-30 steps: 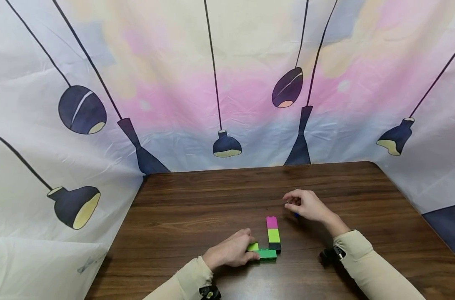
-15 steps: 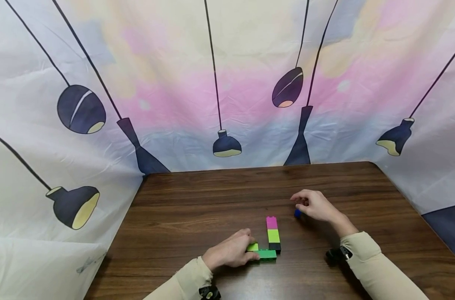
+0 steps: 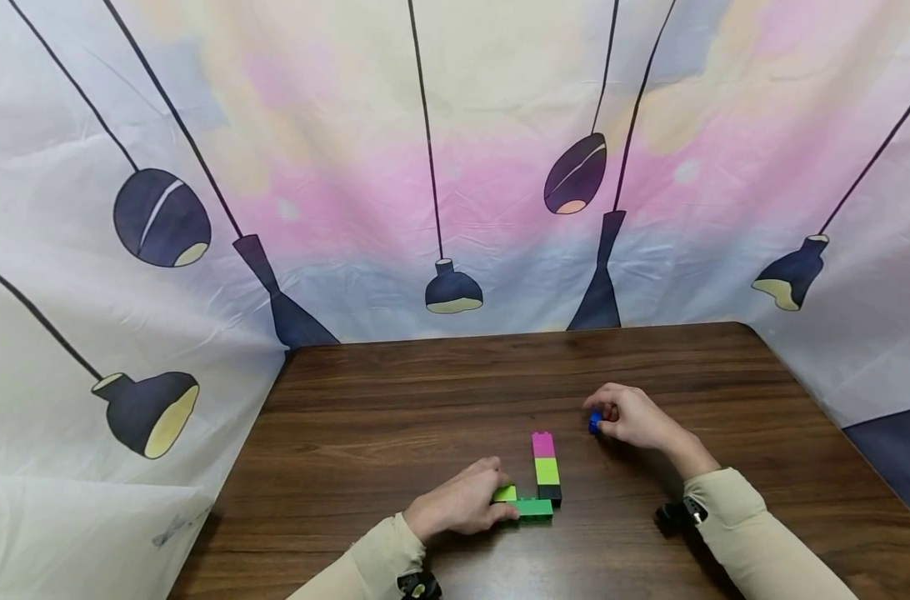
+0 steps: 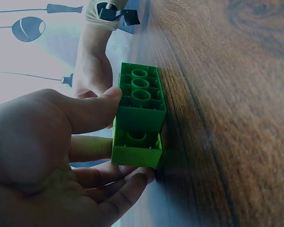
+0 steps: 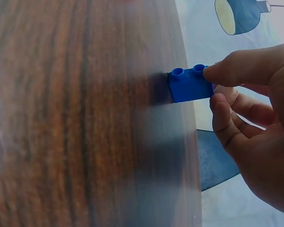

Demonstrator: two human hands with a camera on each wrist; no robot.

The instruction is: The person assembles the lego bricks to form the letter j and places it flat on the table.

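Observation:
My left hand [image 3: 461, 500] grips a long green brick [image 3: 534, 510] and a lime brick [image 3: 505, 494] that lie against each other. In the left wrist view, the thumb rests on the green brick [image 4: 142, 97] and fingers lie behind and below the lime one [image 4: 137, 156]; their hollow undersides show. Farther right, my right hand [image 3: 631, 417] pinches a small blue brick [image 3: 594, 422] at the table. Studs on the blue brick [image 5: 191, 85] face sideways in the right wrist view, with the thumb against one stud and fingertips at a lower corner.
Just behind the green brick lies a row of a pink brick [image 3: 542, 445], a lime brick [image 3: 547, 472] and a black brick [image 3: 550, 495]. Everything is on a brown wooden table [image 3: 395, 400]. A printed cloth [image 3: 335, 167] with lamp drawings hangs behind it.
My right hand has shifted slightly right and its fingers have come down onto the blue brick, which it now pinches. The left hand and its bricks have stayed put.

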